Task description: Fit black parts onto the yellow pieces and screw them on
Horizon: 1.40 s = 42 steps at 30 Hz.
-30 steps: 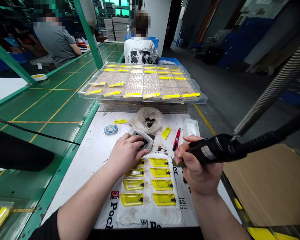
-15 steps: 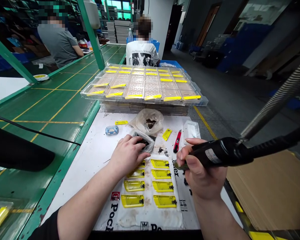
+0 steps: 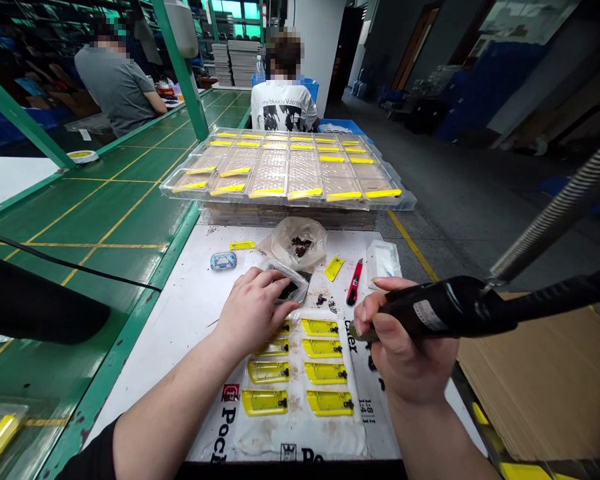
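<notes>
My right hand (image 3: 410, 340) is wrapped around a black electric screwdriver (image 3: 430, 308), held above the right edge of the work mat and tipped to the left. My left hand (image 3: 253, 307) reaches to a small clear bag (image 3: 300, 283) of dark little parts. Its thumb is apart from the fingers, and some fingertips are hidden at the bag. Below lie two columns of yellow plastic pieces (image 3: 330, 403), each with a small black part at its right end, on a white printed sheet (image 3: 300, 437). My left forearm and hand partly cover the left column.
Behind the small bag sits a larger bag (image 3: 285, 247) of brown bits. Nearby are a red utility knife (image 3: 355, 283), a blue-and-white case (image 3: 223, 261) and loose yellow pieces (image 3: 335, 269). Stacked clear trays (image 3: 270, 175) stand beyond, a green belt (image 3: 95, 200) at left. Two people sit farther off.
My left hand stays at the small bag, with its fingers shifted slightly. The screwdriver in my right hand has moved a little to the right.
</notes>
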Available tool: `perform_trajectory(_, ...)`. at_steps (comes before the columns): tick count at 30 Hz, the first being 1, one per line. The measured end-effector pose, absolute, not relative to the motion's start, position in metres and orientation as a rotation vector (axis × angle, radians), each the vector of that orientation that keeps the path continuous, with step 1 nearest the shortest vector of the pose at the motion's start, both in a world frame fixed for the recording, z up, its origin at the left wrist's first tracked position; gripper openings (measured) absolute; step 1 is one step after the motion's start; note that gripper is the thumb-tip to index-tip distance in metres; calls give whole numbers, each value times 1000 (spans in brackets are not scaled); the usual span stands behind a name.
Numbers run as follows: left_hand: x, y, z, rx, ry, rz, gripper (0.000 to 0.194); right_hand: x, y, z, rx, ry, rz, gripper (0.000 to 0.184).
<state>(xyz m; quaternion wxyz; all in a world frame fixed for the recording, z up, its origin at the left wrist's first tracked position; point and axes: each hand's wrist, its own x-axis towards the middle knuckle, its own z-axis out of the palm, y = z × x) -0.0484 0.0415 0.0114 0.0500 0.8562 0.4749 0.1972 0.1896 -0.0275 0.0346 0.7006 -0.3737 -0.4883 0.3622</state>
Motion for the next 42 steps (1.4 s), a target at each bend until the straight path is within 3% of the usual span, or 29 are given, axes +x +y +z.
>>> perform_trajectory(5,-48,42,9,2574,1505,588,43,189,-28,36,-799,-1093,796,37)
perform_trajectory(13,-45,35,12,2367,1297,1028,20,190,-30,34,-814,-1089,745,37)
perform_trajectory(17,-29,14,20,2130,1130,971,13,189,-30,43,-707,-1009,798,40)
perform_trajectory(22,-10,-10,18,2123,904,822,20,190,-32,61,-584,-938,830,55)
perform_trajectory(27,-7,-13,3,2207,861,786,68,186,-36,68,-631,-963,851,55)
perform_trajectory(42,-7,-13,9,2302,805,808,61,197,-35,66,-598,-1096,915,59)
